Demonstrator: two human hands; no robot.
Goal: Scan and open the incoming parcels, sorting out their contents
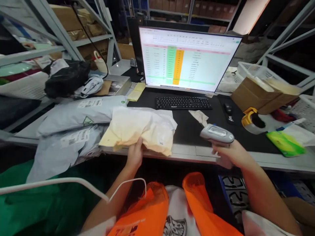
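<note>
At the desk's front edge, my left hand grips the near side of a pale yellow and white parcel, its thumb on top and the other fingers hidden underneath. A small barcode label shows near the parcel's right end. Out to the right, my right hand is wrapped round the handle of a grey barcode scanner, raised above the desk edge with its head pointing left. Grey plastic mailing bags with labels are piled beside the parcel on the left.
A monitor showing a spreadsheet stands behind a black keyboard. On the right are a mouse, a tape dispenser, a green packet and a cardboard box. A white cable crosses the lower left.
</note>
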